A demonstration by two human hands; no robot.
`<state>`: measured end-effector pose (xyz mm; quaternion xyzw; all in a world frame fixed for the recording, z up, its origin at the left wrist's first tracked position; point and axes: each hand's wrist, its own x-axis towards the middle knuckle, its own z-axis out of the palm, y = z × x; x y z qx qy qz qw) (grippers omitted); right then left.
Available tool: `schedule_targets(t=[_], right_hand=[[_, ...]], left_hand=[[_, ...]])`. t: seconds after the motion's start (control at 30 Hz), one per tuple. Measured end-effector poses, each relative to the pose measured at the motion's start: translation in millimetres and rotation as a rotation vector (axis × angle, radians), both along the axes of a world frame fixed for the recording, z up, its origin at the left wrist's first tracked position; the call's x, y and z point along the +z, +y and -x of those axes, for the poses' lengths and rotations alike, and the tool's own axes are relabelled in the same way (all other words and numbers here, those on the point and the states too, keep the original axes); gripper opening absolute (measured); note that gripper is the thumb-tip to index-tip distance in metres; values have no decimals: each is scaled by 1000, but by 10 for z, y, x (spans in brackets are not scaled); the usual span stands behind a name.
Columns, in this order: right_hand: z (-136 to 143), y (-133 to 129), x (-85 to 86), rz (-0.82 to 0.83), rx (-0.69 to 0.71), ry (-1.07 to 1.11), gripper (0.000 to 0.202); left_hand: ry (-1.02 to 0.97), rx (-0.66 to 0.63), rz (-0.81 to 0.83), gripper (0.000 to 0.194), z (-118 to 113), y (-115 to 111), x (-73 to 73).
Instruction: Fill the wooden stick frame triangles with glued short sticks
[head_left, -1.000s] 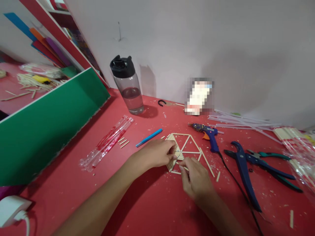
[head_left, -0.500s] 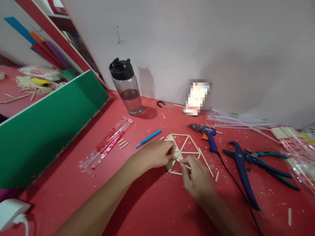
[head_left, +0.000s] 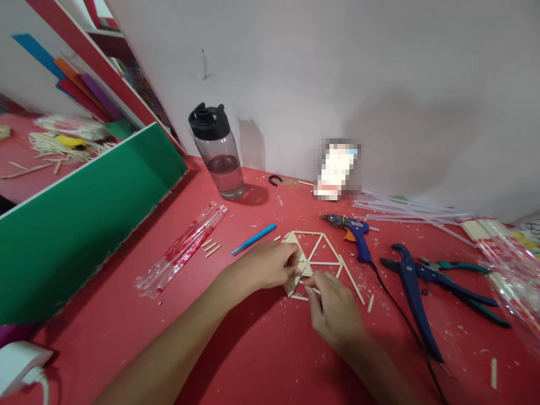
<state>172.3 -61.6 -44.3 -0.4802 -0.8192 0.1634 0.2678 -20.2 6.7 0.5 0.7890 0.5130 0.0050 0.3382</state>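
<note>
Head view: right hand (head_left: 333,306), fingertips pinched on a small stick (head_left: 315,290); left hand (head_left: 272,263), grip unclear, touched the stick frame (head_left: 325,263), which lay between and beyond both hands. Change within the last second: slight; no added stick was discernible.

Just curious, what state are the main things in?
Left hand: fingers on the stick frame
Right hand: pinching a stick
Stick frame: partly filled in, partly open
Bottle: upright, lid on, partly full
Glue gun: lying on its side
Blue cutter: handles spread
Pliers: handles spread
Phone: propped up, screen bright
Blue pen: lying flat
</note>
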Motion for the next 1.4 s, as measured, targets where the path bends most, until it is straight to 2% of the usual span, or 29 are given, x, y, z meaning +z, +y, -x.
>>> schedule_targets(t=[0.17,0.5,0.87,1.2,1.4], right_hand=[[4,11,-4,-22,-64,35,12],[-11,-9,-4,-51,-80,22,13],[-11,-20,14,-17,-41,19,14],[2,-6,-40,-164,-37,-19,15],[12,-9,-29,-110,-25,-37,15]], left_hand=[[5,-5,-1,15,6,-2,-13],[3,-6,-18,15,-4,-13,7],[12,-4,1,15,-3,-10,2],[6,-4,6,17,-9,1,0],[-26,5,-1,14,4,-9,-21]])
